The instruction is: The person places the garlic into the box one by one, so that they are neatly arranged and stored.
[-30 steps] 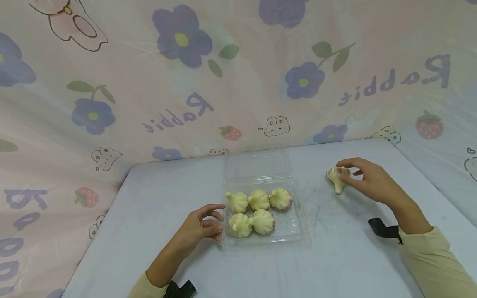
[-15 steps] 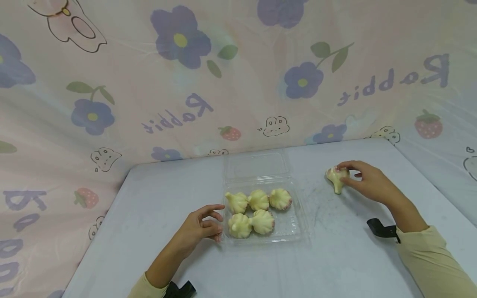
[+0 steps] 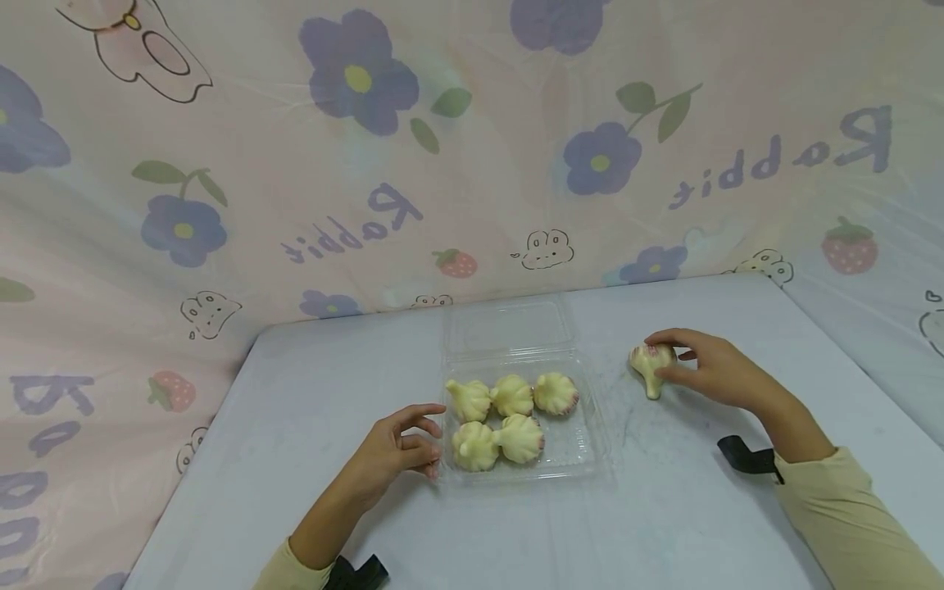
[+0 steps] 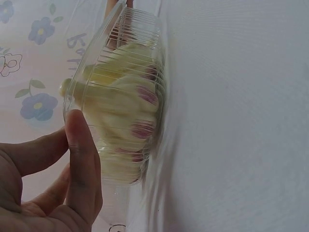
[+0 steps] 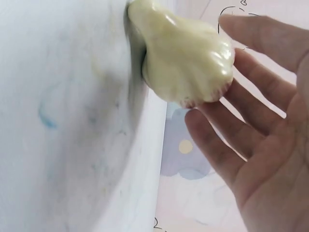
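My right hand (image 3: 711, 369) holds a pale garlic bulb (image 3: 649, 365) with purple streaks, right of the box in the head view. In the right wrist view the fingers (image 5: 227, 121) lie along the bulb's streaked end, thumb near its side, while its stem end points to the table. A clear plastic box (image 3: 568, 467) stands in the middle with its lid (image 3: 509, 328) folded back. Several garlic bulbs (image 3: 519, 440) sit inside in two rows. My left hand (image 3: 394, 451) rests at the box's left side, a bent fingertip at the rim (image 4: 72, 104) in the left wrist view.
A white-covered table (image 3: 332, 360) lies under everything, with faint smudges right of the box. Behind it hangs a pale curtain (image 3: 487, 164) printed with flowers and rabbits. Dark wrist-worn devices (image 3: 748, 455) stick out below both hands.
My right hand and its garlic bulb have moved left and closer to me, toward the box. The left hand and the box stay where they were.
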{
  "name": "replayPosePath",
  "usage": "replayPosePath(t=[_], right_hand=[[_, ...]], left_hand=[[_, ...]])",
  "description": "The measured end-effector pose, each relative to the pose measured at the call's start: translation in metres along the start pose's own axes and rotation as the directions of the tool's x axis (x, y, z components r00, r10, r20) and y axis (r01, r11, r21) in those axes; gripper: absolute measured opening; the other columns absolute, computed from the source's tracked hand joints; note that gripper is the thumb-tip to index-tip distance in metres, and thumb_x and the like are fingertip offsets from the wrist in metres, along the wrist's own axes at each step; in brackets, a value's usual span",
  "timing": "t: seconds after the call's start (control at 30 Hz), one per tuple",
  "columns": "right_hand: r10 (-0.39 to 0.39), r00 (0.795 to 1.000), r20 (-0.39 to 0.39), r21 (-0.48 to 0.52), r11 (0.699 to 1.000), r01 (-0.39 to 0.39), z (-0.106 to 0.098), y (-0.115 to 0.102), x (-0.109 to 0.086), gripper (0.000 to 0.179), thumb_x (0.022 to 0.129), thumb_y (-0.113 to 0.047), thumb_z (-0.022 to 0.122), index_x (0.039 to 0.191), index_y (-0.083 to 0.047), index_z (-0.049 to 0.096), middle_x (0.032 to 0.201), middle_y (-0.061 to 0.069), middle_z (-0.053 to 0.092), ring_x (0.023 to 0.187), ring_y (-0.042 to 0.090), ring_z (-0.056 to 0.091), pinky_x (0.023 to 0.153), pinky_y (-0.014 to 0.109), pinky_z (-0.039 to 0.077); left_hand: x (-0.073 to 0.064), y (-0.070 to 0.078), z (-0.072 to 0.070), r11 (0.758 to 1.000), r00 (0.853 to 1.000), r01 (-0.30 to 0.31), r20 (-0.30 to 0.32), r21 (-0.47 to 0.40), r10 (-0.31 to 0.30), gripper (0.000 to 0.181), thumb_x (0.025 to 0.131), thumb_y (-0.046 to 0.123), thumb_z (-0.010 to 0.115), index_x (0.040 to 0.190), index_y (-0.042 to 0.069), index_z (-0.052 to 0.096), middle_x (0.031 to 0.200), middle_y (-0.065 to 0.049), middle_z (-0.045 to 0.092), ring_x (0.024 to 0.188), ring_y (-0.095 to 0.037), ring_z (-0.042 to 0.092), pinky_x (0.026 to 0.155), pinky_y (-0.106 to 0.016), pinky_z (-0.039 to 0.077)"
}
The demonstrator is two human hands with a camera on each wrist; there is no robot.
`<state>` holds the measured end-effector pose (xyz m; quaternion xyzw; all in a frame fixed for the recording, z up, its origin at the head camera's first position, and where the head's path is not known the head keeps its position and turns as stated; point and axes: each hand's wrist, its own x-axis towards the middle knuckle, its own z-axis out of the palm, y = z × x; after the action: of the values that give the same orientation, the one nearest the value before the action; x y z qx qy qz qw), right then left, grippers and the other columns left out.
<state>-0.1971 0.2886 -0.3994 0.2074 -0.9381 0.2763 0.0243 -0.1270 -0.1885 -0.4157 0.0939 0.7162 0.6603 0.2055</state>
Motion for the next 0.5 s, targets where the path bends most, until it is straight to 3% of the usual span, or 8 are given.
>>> replayPosePath(t=[0.27,0.5], right_hand=[[-0.006,0.999,0.046,0.014,1.000,0.006,0.006,-0.006,0.002,0.054,0.084,-0.028,0.080,0.131,-0.010,0.061,0.133,0.015,0.061,0.114,0.035,0.062,0.091,0.046,0.054],[-0.029,0.999,0.032,0.018,0.999,0.029,0.010,-0.011,0.003,0.062,0.078,-0.022,0.085,0.133,-0.006,0.059,0.132,0.013,0.062,0.116,0.032,0.060,0.091,0.041,0.056]], left_hand=[[-0.001,0.002,0.001,1.000,1.000,0.007,-0.001,-0.002,-0.007,0.064,0.090,-0.002,0.068,0.147,-0.003,0.040,0.111,-0.009,0.052,0.070,-0.011,0.068,0.068,-0.026,0.062],[0.000,0.002,0.000,1.000,1.000,0.008,-0.001,0.006,-0.008,0.064,0.090,-0.001,0.069,0.147,-0.002,0.041,0.112,-0.010,0.051,0.071,-0.011,0.068,0.069,-0.027,0.062]])
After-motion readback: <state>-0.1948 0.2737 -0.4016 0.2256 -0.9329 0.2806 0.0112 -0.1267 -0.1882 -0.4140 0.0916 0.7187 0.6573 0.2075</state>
